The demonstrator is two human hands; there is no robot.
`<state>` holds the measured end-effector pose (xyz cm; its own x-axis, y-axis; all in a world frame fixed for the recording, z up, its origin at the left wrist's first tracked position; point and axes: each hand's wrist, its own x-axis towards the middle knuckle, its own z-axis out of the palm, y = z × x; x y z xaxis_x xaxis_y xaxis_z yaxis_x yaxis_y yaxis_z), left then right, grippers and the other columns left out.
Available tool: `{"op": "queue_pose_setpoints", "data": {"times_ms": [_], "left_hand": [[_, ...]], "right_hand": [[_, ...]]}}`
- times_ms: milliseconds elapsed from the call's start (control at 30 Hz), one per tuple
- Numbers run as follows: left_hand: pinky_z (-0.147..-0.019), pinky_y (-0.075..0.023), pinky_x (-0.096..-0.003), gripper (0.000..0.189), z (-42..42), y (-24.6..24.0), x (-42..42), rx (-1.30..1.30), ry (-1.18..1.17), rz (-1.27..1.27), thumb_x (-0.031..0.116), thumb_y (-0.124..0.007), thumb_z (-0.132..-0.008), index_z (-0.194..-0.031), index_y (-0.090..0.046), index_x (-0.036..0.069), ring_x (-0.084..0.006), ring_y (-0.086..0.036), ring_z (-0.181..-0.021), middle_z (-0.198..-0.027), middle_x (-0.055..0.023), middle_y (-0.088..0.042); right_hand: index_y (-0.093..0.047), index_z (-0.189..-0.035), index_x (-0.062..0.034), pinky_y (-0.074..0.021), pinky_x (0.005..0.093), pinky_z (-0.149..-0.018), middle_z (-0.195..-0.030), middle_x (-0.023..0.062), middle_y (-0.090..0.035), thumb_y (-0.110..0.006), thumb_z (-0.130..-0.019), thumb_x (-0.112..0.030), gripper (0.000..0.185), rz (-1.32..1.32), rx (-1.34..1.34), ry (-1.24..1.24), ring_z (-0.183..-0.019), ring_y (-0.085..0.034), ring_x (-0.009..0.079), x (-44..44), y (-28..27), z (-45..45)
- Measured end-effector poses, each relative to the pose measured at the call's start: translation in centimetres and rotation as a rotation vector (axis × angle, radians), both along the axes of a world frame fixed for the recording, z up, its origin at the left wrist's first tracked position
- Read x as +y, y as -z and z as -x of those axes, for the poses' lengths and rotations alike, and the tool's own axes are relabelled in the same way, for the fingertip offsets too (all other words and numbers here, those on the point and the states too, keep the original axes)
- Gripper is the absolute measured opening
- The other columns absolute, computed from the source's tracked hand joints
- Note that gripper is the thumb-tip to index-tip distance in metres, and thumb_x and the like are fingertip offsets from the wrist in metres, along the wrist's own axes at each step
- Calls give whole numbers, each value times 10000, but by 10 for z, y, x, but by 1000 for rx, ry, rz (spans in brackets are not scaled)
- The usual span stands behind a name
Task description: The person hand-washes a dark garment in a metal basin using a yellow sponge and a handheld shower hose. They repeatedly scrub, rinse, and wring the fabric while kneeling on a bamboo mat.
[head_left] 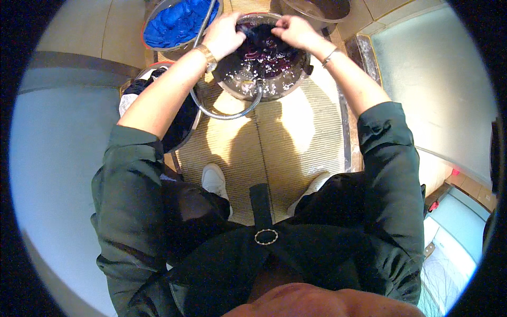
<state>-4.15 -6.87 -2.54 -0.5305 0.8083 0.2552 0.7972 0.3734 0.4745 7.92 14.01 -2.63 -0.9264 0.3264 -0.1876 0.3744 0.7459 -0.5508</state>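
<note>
A round basin [282,94] of water stands on the floor before me. Dark cloth [273,65] with a purplish tint lies wet in it, under bright glints of light. My left hand [225,35], with a gold-toned watch on its wrist, is over the basin's left rim, fingers towards the cloth. Across from it, my right hand [296,32] has its fingers curled above the cloth at the right. Blur and the dark cloth hide whether either hand grips it. A flexible metal hose [227,117] loops past my left wrist, its end in the basin.
Blue cloth [174,24] fills a basin at the upper left. Below it, another basin [193,128] holds dark and white laundry [136,85], partly behind my left forearm. A further basin [317,11] is at the top right. Ribbed matting [253,150] covers the floor; a frosted panel [431,79] stands right.
</note>
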Motion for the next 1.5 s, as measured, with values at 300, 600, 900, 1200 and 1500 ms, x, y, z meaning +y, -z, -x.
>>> {"op": "queue_pose_setpoints", "data": {"times_ms": [300, 600, 900, 1200, 1500], "left_hand": [[-941, -503, -344, 638, -7, 92, 15, -580, -304, 210, 172, -699, -823, -1413, -491, 42, -226, -648, -1059, -1169, -134, -681], [-996, -464, -363, 883, -21, 46, 11, -949, -31, -289, 192, -823, -735, -1475, -365, 42, -208, -563, -1168, -1311, -116, -571], [-706, -546, -291, 300, 8, -30, 4, -788, -118, -202, 78, -790, -740, -1022, -718, 4, -150, -682, -730, -885, -56, -732], [-771, -545, -348, 295, 15, 7, -19, -344, -174, 56, 210, -786, -738, -982, -721, 58, -246, -698, -789, -869, -131, -725], [-799, -558, -417, 285, -2, 42, 1, -212, -286, 308, 134, -729, -759, -1023, -672, 42, -302, -698, -835, -920, -167, -718]], "right_hand": [[-314, -1504, -13, -406, 432, -1095, -1388, 303, -491, -681, -843, -557, 931, -158, -232, -107, -1296, -490, 423, -26, 70, 10], [-642, -1241, -65, -531, 447, -890, -1098, 214, -696, -636, -846, -201, 417, 162, 132, -43, -1005, -677, 374, -30, 7, 21], [-709, -958, 10, -538, 409, -822, -934, 245, -708, -654, -728, -126, 272, -254, 222, -96, -924, -699, 332, 3, -68, 7], [-634, -999, -62, -525, 479, -848, -943, 211, -689, -580, -777, -100, 232, -304, 83, -84, -932, -666, 390, -16, 30, 7], [-636, -1105, -33, -531, 487, -890, -1048, 244, -691, -582, -822, -132, 304, -151, -71, 110, -1032, -662, 404, -27, 77, 13]]}}
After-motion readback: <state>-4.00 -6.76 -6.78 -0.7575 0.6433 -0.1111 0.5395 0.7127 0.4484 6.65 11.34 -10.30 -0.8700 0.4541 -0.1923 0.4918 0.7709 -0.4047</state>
